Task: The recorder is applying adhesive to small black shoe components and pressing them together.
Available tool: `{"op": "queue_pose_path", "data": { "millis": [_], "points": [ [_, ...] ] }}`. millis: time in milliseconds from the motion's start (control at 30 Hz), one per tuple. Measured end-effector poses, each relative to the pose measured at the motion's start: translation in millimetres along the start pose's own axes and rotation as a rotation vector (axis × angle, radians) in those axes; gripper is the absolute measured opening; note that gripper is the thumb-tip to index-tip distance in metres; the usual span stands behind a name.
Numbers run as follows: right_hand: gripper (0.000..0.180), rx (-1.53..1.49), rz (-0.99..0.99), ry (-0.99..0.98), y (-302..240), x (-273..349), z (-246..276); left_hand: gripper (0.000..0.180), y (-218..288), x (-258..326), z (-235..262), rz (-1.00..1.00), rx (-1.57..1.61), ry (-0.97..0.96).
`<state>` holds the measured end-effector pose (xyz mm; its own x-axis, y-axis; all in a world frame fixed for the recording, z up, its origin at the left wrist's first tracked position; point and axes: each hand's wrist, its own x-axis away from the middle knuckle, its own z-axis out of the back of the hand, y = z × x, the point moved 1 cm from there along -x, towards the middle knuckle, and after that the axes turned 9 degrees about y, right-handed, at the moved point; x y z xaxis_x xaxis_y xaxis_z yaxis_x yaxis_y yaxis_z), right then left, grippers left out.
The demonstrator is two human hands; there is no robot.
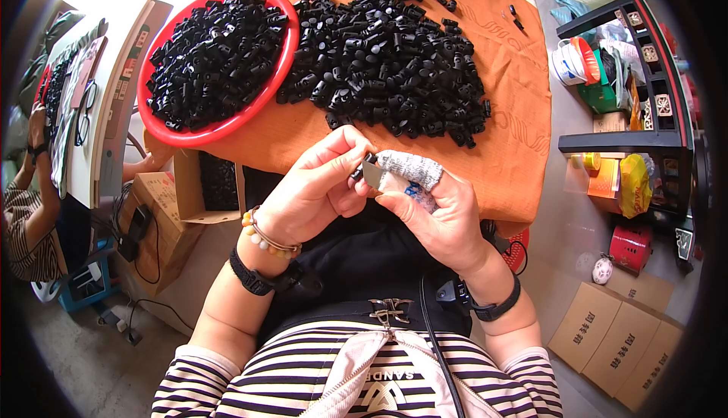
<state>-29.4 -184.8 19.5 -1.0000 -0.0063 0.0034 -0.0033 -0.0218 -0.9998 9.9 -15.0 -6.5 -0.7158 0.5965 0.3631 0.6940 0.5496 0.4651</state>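
Far left: another person (30, 213) in a striped top sits at a second table, well apart from the work.
Cartons, left: one open cardboard box (201, 183) holding dark parts sits just under the table edge, beside a second closed box (163, 228).
Red tray (155, 126): one round tray, heaped with small black plastic parts, too many to count; its near rim overhangs the table's front edge.
Orange cloth (523, 115): covers the table; bare cloth shows to the right of the heap and along the front edge.
Loose heap (394, 62): one pile of black parts, touching the tray's right rim.
Left hand (315, 190): fingers closed, pinching one small black part (356, 175) above the lap, just off the table's front edge.
Right hand (440, 209): closed on a small flat blade (371, 174), its fingers wrapped in grey cloth; the blade meets the part.
Right floor: one black shelf rack (652, 115), three flat cartons (618, 338).
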Motion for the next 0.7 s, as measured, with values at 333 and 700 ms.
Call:
{"op": "queue_pose_path", "data": {
  "millis": [333,700],
  "points": [
    [0.039,0.055,0.069,0.001,2,1,-4,0.011,-2,-1,-9,-0.141,-0.109,0.085],
    [0.037,0.082,0.086,0.033,0,2,-4,0.011,-2,-2,-10,-0.181,-0.155,0.105]
  ]
}}
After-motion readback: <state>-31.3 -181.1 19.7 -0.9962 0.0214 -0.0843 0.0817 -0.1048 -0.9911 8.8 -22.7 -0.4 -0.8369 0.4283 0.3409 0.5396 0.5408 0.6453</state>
